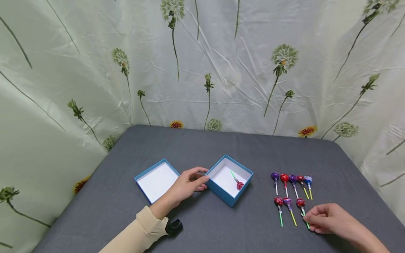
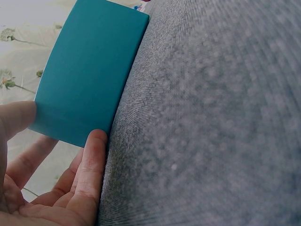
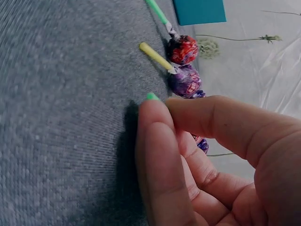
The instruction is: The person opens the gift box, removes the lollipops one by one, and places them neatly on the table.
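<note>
My left hand [image 1: 186, 184] holds the left corner of an open blue box [image 1: 226, 195] with a white inside. In the left wrist view, its thumb and fingertips meet the edges of the blue wall [image 2: 94, 70]. One red-wrapped lollipop [image 1: 240, 185] with a green stick lies in the box. At the right, my right hand [image 1: 327, 218] pinches the green stick of another red-wrapped lollipop [image 1: 301, 202], just below its head. The right wrist view shows only the green stick end [image 3: 151, 96] above the fingertips. Beside it lie a purple lollipop [image 1: 287, 201] and a red one [image 1: 278, 201].
Left of the box lies its blue-rimmed lid [image 1: 157, 181], white inside up, partly behind my left forearm. Several lollipops form a row behind the near ones, among them a red one [image 1: 284, 178] and a blue one [image 1: 308, 180]. A flowered curtain [image 1: 227, 70] hangs behind the grey table [image 1: 221, 232].
</note>
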### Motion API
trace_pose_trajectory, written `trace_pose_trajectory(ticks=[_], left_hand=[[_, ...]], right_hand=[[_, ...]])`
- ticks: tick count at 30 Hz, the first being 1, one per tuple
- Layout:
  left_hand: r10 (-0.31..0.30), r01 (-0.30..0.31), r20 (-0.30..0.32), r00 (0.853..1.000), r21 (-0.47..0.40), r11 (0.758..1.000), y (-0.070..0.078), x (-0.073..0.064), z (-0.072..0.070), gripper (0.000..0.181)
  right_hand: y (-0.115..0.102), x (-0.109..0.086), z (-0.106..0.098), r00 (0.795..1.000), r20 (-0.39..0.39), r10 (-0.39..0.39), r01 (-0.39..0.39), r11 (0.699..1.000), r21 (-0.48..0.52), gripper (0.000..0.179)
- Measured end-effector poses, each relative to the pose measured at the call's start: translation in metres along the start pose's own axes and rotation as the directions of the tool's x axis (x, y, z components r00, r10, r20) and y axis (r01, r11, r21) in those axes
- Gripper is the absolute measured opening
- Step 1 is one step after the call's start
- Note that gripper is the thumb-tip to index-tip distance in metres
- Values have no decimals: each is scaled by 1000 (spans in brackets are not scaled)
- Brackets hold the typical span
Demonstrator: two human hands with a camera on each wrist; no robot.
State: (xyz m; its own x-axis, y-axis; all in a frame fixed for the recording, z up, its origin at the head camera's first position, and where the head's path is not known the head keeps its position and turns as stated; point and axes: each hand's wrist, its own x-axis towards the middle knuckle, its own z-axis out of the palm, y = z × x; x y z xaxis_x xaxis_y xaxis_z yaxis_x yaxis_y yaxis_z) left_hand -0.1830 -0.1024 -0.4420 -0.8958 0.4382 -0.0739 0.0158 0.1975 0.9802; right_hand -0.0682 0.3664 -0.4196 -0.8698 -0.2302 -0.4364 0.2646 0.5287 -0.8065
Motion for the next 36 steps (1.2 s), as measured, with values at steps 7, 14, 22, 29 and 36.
trace_pose_trajectory(ticks=[7, 14, 22, 29, 36], left_hand=[[2, -2, 4, 1000, -1, 1000, 0, 0, -1, 42], [3, -3, 3, 1000, -3, 1000, 0, 0, -1, 42], [-1, 1, 6, 1000, -11, 1000, 0, 0, -1, 42], [3, -3, 6, 1000, -20, 1000, 0, 0, -1, 42], [4, -4, 8, 1000, -16, 1000, -1, 1, -1, 41]], right_hand=[[1, 2, 1, 1000, -28, 12, -13, 999, -36, 24], [1, 1, -2, 1000, -1, 3, -3, 1000, -31, 29], [-2, 0, -6, 1000, 5, 19, -19, 999, -38, 25], [-13, -4, -13, 1000, -7, -23, 22, 994, -103, 34], [-49, -4, -24, 999, -42, -22, 15, 984, -175, 38]])
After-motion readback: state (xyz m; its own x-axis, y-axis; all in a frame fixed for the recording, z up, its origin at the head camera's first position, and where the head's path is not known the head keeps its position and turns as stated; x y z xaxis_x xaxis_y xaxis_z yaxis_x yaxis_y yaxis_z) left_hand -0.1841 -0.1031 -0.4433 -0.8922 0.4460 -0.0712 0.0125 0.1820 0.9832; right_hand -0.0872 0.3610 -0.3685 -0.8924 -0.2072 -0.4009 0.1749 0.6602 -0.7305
